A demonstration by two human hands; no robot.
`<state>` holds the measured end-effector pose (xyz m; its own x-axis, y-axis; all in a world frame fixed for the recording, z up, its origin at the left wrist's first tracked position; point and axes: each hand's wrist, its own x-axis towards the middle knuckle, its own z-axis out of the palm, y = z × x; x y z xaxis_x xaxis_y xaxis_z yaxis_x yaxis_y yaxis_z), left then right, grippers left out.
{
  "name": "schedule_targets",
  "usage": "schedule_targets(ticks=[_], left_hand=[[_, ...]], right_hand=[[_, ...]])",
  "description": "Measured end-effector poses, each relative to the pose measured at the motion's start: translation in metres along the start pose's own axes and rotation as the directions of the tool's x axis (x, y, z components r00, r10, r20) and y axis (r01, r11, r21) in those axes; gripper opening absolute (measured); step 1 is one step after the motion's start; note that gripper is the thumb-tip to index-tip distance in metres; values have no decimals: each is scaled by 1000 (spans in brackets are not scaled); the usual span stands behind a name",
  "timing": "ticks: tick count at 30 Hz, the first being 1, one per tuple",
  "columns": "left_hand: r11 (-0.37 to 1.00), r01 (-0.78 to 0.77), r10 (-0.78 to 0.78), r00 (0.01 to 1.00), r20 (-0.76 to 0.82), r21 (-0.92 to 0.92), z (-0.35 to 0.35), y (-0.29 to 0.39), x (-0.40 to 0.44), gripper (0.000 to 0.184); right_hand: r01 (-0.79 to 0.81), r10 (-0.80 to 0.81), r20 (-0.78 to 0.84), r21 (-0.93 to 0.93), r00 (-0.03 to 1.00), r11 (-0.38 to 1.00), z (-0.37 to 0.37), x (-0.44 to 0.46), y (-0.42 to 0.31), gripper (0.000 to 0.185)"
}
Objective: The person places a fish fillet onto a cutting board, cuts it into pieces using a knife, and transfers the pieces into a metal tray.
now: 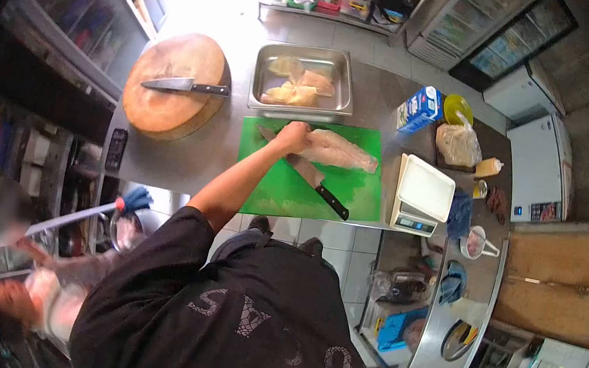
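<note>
My left hand (293, 138) reaches over the green cutting board (263, 195), its fingers closed on the near-left end of a long pale fillet (340, 150). The fillet looks shiny and lies across the board's upper half. Under my hand, a black-handled knife (332, 201) lies diagonally on the board, its handle toward the lower right. Just beyond the board stands a steel tray (300, 112) with several pale pieces of meat or fish (315, 82) inside. My right hand does not show.
A round wooden block (177, 57) bearing another knife (174, 84) stands left. To the right are a white scale (426, 190), a blue carton (419, 110) and a plastic bag (459, 144). A person (46, 293) is at lower left, near a blue-headed mop (135, 199).
</note>
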<state>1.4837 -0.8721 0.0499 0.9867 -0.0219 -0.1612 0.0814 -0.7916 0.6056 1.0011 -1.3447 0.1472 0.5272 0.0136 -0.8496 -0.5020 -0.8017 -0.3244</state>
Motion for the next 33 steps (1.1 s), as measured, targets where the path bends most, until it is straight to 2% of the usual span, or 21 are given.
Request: schedule_targets(ticks=[2,3,4,5,6,7,8,9,11,12,13,15,16,19,21,22,25,27,30,32,33], left_hand=[[999,15,-10,992,-126,32,-6,22,-24,34],[997,17,0,973,-231,72,-9,32,-35,29],[991,17,17,970,-244,134,-12,43,-43,23],[991,39,-3,964,-267,129,-9,44,-44,23],[972,20,47,960,-277,234,-3,42,-42,22],[941,5,93,957,-275,337,3,41,-42,21],[923,-65,146,971,-188,380,2,45,-44,44],[922,-44,129,972,-199,384,9,47,-48,44],[887,-75,117,991,-64,455,27,51,-53,71],[906,-14,-10,998,55,423,24,60,-53,87],[904,-8,-18,998,56,428,28,62,-57,87],[918,-29,47,998,-38,395,33,66,-58,84],[917,-29,43,999,-27,398,37,67,-58,84],[874,-141,140,989,36,466,44,68,-51,83],[841,-227,259,966,3,490,51,68,-41,80],[837,-246,273,962,16,489,47,75,-36,80],[809,-341,300,940,162,479,34,97,-23,75],[730,-492,425,870,250,475,40,102,-6,62],[702,-583,428,805,412,410,36,128,16,56],[652,-641,478,762,437,405,36,135,27,54],[612,-677,512,733,448,408,34,138,32,53]], right_hand=[[154,-197,-191,-218,962,964,-58,18,-31,26],[220,-301,-312,-269,901,938,-87,26,-65,26],[252,-328,-412,-229,850,940,-113,36,-107,21],[414,-499,-469,-278,729,867,-135,41,-152,22],[529,-660,-430,-396,615,751,-147,69,-174,27],[547,-758,-372,-530,536,648,-153,93,-199,32],[606,-865,-283,-623,414,494,-155,113,-230,41],[611,-889,-230,-657,396,442,-153,132,-260,46],[607,-930,-159,-718,332,340,-135,170,-301,51],[594,-947,-138,-750,289,290,-123,192,-311,52],[602,-948,-136,-744,287,289,-109,214,-316,52],[455,-939,-207,-833,273,316,-89,246,-328,37],[457,-930,-236,-820,280,346,-84,254,-330,28],[549,-889,-288,-705,355,448,-76,244,-311,23],[573,-895,-265,-695,358,435,-79,227,-282,22],[621,-865,-257,-611,431,491,-84,210,-267,28],[622,-783,-262,-487,565,612,-99,157,-211,37],[629,-764,-310,-436,566,643,-104,132,-168,39],[521,-664,-396,-415,634,746,-105,94,-119,40],[432,-521,-457,-290,721,854,-101,69,-99,39],[423,-506,-474,-278,720,862,-97,63,-92,39]])
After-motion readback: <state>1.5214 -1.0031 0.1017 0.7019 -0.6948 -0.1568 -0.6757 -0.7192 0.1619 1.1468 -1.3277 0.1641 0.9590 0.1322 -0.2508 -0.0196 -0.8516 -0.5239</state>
